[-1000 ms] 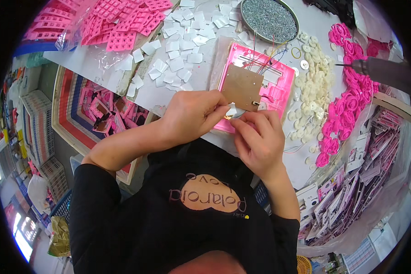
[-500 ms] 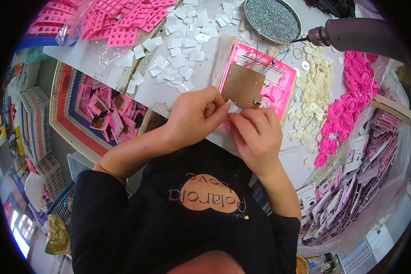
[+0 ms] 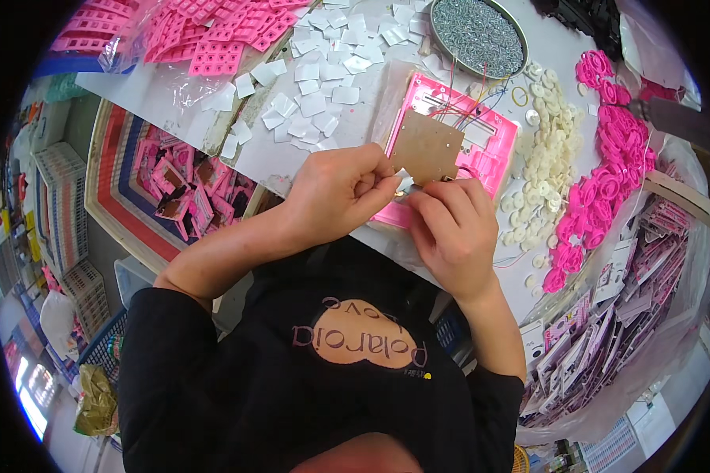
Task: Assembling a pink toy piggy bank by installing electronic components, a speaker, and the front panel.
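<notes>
My left hand [image 3: 341, 191] pinches a small white square [image 3: 405, 180], perhaps a sticker, between thumb and forefinger. It is over the near edge of a brown circuit board [image 3: 427, 147]. That board lies in a pink plastic casing [image 3: 489, 164], with thin coloured wires [image 3: 467, 110] rising from its far side. My right hand [image 3: 459, 232] is close beside the white square, thumb and fingers drawn together above the casing's near edge; whatever lies between these fingertips is hidden.
White squares [image 3: 312, 102] lie scattered left of the casing. A round tray of screws [image 3: 481, 35] stands behind. Cream discs [image 3: 548, 142] and pink rings [image 3: 607, 165] are heaped at right, near a dark power screwdriver [image 3: 678, 118]. A striped bin [image 3: 106, 185] holds pink parts.
The white square has tilted at my left fingertips. My right fingertips have shifted slightly right, away from the left ones. The screwdriver has swung away to the right.
</notes>
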Action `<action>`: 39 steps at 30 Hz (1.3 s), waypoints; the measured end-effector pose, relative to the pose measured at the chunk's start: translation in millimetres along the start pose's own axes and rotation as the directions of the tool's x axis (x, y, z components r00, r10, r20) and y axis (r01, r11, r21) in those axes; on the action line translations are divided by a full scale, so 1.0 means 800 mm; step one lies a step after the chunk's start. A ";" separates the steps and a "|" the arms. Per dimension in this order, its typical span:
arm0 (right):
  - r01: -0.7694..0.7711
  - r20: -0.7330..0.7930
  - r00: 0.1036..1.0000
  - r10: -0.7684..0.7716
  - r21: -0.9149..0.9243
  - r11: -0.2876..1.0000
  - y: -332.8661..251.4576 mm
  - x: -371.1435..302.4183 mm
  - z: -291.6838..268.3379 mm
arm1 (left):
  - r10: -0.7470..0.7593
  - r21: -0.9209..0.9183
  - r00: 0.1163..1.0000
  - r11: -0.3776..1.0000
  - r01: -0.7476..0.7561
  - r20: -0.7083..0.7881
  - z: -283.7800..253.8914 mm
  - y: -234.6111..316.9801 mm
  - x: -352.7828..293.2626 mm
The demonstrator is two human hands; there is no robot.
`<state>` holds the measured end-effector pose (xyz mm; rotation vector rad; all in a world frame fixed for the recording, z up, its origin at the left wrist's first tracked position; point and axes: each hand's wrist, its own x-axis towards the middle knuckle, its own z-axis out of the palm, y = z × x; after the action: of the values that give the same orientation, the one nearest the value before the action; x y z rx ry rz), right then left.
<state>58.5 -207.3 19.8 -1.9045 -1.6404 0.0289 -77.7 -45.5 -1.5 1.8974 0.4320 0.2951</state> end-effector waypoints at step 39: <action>0.008 -0.131 0.991 -0.005 0.017 1.000 -0.003 -0.001 0.012 | -0.158 -0.243 0.986 0.956 0.164 0.044 -0.013 0.020 0.008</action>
<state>52.3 -203.6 13.1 -1.8474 -1.5535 -0.0822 -73.8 -39.3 16.9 1.6118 0.5071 0.2073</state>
